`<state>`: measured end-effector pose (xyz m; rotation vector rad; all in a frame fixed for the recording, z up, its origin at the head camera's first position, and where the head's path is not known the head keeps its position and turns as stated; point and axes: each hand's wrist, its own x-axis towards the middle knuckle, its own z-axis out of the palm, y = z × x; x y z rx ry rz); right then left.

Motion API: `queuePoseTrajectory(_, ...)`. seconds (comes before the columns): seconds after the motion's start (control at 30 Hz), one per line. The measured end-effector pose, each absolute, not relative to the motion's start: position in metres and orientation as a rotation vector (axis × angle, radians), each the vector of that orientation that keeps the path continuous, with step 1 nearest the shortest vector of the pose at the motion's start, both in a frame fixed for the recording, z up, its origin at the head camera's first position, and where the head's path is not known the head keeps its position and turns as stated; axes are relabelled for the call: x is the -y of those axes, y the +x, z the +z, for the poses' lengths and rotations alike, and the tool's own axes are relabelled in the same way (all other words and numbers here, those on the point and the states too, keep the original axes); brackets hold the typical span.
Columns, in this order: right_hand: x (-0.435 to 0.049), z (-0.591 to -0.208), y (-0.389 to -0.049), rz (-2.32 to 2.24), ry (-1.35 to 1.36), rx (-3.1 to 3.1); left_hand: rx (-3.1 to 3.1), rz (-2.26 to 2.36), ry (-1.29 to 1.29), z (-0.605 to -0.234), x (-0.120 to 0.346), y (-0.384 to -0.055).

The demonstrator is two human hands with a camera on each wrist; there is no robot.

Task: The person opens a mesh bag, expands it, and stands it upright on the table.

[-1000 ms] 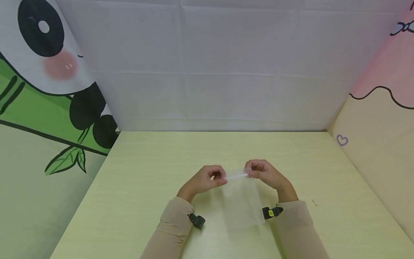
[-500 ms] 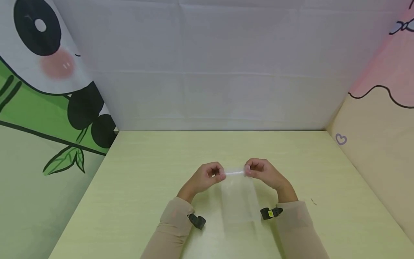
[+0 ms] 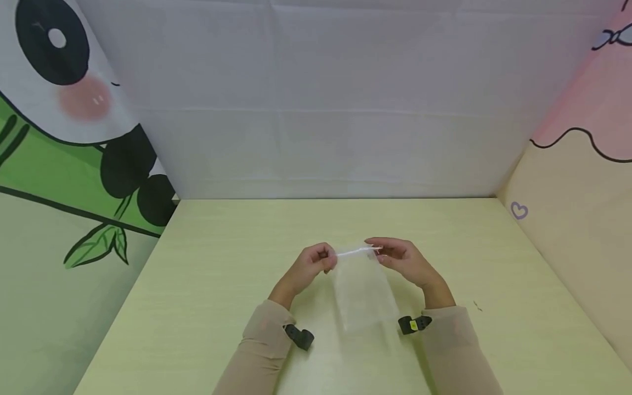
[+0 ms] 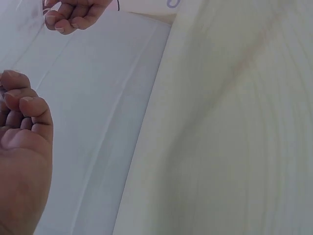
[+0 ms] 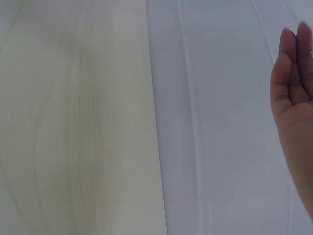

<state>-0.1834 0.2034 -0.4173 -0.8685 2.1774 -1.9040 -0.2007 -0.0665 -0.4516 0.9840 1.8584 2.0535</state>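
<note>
Soft light, faint shadows, glare on bag (image 3: 364, 291)

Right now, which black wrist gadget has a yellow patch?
The right-wrist gadget, below the right hand. Its yellow patch sets it apart; the left-wrist gadget, below the left hand, shows only black.

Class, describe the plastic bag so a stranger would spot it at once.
Find the pale table, then the left hand and right hand above it. Between them is the bag, with a shiny strip along its top; unlike anything nearby, it's see-through.
</note>
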Motion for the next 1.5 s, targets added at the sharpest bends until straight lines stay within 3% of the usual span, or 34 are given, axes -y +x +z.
queuePoseTrajectory(0.17, -0.2, -0.419, -0.186, -1.887, -0.91, -2.278, -1.834, 2.077, 0.857, -0.448, 0.065, -0.2)
queuePoseTrajectory(0.33, -0.196, -0.417, -0.185, -1.884, -0.686, -2.386, -2.057, 2.037, 0.709, -0.446, 0.061, -0.196)
queuePoseTrajectory(0.6, -0.192, -0.417, -0.187, -1.862, -0.458, -2.487, -2.603, 1.788, 0.967, -0.446, 0.051, -0.188)
queuePoseTrajectory(0.83, -0.195, -0.417, -0.186, -1.811, -0.473, -2.45, -2.7, 2.009, 0.942, -0.444, 0.046, -0.191)
queuePoseTrajectory(1.13, -0.199, -0.412, -0.186, -1.691, -0.616, -2.605, -2.65, 1.96, 0.916, -0.442, 0.049, -0.19)
queuePoseTrajectory(1.5, -0.189, -0.401, -0.183, -1.897, -0.472, -2.554, -2.537, 1.929, 0.853, -0.441, 0.047, -0.187)
